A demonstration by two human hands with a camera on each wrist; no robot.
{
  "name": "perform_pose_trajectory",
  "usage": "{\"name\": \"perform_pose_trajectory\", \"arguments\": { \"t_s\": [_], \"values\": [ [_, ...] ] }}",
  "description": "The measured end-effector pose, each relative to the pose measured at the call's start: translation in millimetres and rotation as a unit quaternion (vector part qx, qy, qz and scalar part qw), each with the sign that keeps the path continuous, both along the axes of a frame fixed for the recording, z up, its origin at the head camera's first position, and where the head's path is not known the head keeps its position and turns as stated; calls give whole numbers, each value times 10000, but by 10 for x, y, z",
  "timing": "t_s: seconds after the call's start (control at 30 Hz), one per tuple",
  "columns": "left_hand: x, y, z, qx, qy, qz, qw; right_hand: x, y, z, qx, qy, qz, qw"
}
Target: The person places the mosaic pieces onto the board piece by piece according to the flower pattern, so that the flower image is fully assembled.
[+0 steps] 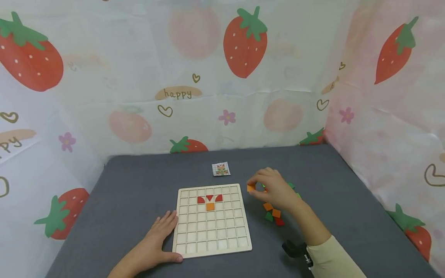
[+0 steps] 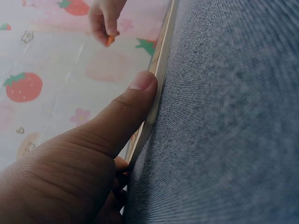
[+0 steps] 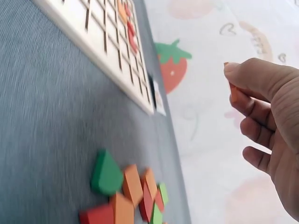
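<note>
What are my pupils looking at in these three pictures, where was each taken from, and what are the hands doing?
There is no machine here: a person works with two bare hands. The wide picture comes from a camera worn on the head, looking forward and down. The other two come from cameras worn on each wrist.

On the grey surface lies a pale grid board with three red pieces and an orange square in its cells. Beyond it lies a small picture card; to its right are loose coloured pieces.

The left hand rests against the board's left edge. The right hand pinches an orange piece between thumb and finger.
</note>
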State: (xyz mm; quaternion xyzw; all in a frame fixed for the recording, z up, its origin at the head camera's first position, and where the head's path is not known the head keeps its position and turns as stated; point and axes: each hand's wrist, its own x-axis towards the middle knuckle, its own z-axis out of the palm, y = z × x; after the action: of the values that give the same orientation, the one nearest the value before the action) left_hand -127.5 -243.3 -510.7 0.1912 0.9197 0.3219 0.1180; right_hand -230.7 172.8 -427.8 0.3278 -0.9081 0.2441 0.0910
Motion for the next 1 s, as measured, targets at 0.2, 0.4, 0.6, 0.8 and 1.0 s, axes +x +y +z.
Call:
{"name": "perform_pose_trajectory", "arguments": {
  "t_s": [0.2, 0.4, 0.6, 0.8, 1.0],
  "values": [
    [15, -18, -3, -28, 229, -27, 9997, -33, -305, 21, -103, 142, 219, 9996],
    [14, -12, -7, -34, 245, -51, 9997, -49, -538, 18, -55, 126, 357, 9993],
    [10, -3, 13, -42, 170, -5, 9998, -68, -742, -11, 9, 105, 442, 9990],
    [14, -2, 0, -96, 217, -3, 9997, -75, -947, -59, -8, -73, 568, 9984],
    [17, 5, 0, -59, 155, 18, 9999, -78, -1137, -132, -26, -198, 596, 9980]
  ]
}}
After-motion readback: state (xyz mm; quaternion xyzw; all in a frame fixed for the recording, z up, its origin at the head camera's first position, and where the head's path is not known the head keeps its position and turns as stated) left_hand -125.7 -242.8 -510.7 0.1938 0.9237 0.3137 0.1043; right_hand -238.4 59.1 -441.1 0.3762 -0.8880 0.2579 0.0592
